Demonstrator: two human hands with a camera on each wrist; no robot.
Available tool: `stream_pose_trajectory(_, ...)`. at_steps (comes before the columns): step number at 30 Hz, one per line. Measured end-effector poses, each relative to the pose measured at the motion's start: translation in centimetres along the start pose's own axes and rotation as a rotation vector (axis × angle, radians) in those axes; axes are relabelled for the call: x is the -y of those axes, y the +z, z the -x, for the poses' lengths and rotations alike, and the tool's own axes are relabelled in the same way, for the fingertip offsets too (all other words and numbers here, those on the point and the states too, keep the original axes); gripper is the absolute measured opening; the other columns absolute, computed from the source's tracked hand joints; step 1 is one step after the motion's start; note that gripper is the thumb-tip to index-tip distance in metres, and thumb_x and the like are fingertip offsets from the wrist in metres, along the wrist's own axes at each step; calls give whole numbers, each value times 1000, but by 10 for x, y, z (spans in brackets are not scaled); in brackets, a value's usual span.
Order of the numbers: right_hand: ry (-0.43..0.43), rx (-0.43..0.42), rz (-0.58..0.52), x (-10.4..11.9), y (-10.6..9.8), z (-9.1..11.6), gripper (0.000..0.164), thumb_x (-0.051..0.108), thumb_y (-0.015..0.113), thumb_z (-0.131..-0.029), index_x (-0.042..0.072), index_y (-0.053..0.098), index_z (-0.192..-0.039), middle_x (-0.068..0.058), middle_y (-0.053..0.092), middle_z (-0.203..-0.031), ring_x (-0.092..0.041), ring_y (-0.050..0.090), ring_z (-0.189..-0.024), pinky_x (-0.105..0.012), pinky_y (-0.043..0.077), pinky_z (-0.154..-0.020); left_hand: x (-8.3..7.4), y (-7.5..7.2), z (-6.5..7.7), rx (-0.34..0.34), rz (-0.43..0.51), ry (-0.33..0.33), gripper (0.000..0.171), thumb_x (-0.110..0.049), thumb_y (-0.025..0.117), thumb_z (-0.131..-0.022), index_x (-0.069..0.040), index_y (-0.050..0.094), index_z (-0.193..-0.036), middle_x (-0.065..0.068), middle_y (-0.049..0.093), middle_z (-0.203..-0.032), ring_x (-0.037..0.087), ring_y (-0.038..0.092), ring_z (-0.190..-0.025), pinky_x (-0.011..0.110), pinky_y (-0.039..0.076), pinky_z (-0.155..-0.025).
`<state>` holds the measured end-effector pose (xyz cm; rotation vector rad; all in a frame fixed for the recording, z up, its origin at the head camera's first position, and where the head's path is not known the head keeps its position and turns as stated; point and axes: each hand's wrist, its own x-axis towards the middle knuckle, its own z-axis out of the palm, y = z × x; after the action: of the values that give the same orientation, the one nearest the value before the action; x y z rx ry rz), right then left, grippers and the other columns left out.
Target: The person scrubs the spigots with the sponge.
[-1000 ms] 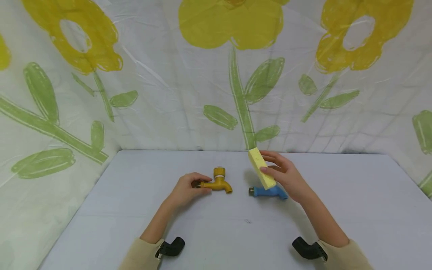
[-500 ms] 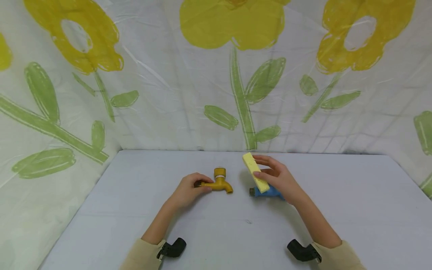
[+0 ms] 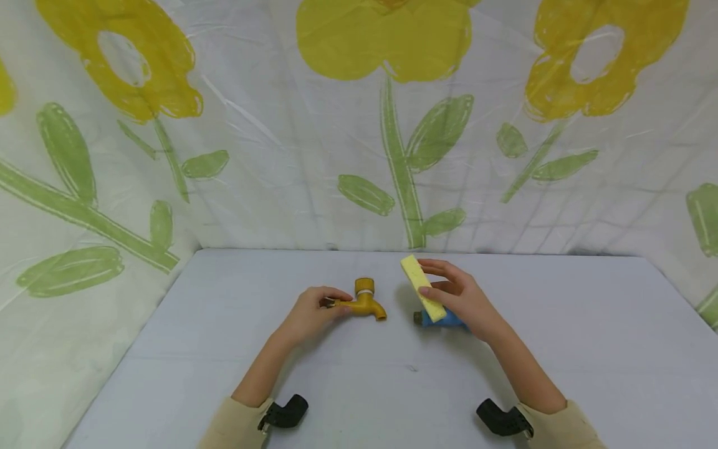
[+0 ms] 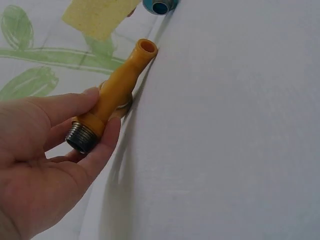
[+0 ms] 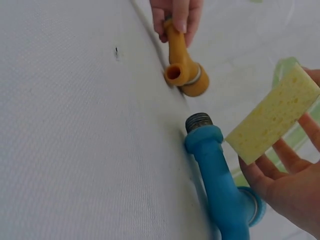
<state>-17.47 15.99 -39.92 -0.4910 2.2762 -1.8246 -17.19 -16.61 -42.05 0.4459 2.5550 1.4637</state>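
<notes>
My left hand pinches an orange-yellow faucet near its threaded inlet, thumb on one side and fingers on the other. In the left wrist view the dark metal thread shows between thumb and fingers, and the spout points away. A pale yellow sponge is held in my right hand, between thumb and fingertips. Below the sponge a blue faucet lies on the table, partly hidden by sponge and hand in the head view. The right wrist view shows the blue faucet's body apart from the fingers.
A white-covered table extends under both hands. Behind it hangs a white sheet printed with yellow flowers and green leaves. Black curved mounts sit at both sleeve cuffs.
My right hand has moved left and slightly down with the sponge, so the hand now covers more of the blue faucet. My left hand and the yellow faucet have stayed nearly still.
</notes>
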Motion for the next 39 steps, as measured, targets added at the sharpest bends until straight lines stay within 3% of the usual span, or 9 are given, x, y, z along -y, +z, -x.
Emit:
stream_pose_trajectory(7,-13,-2,11,0,-1,2,55,18,68,-105,11,50,-156,-20,46,-159,-43,54,-136,-24,56,-97,6,-9,-1,188,392,-107,38,-6,58,-108,15,58,-140,30,58,-144,20,68,-114,30,59,-102)
stream_pose_trajectory(11,-15,-3,15,0,-1,3,54,17,68,-104,10,51,-156,-20,46,-159,-44,54,-137,-22,55,-98,9,-8,-1,225,530,-139,39,1,52,-109,22,50,-142,35,53,-145,20,71,-113,32,60,-101)
stream_pose_trajectory(18,-22,2,33,1,1,3,55,18,69,-104,11,51,-156,-19,47,-159,-42,55,-136,-25,55,-100,8,-5,-1,190,605,-159,39,4,54,-107,23,50,-141,30,61,-137,18,74,-108,30,60,-99)
stream_pose_trajectory(26,-35,2,85,5,5,4,55,18,72,-102,14,54,-153,-15,49,-159,-40,57,-130,-32,60,-93,-2,-2,-2,133,668,-124,41,7,59,-103,24,51,-139,21,65,-130,18,74,-108,37,58,-103)
stream_pose_trajectory(32,-54,-40,178,12,10,7,53,20,76,-100,16,58,-150,-14,54,-154,-38,59,-127,-40,59,-94,-9,-2,0,99,683,-102,39,9,58,-102,24,52,-138,11,68,-123,17,75,-104,35,60,-100)
stream_pose_trajectory(39,-102,-97,296,20,15,11,54,19,79,-97,16,61,-148,-11,56,-153,-36,60,-124,-51,58,-96,-18,-2,1,91,711,-72,37,9,60,-102,24,54,-136,10,70,-119,16,76,-101,32,61,-98)
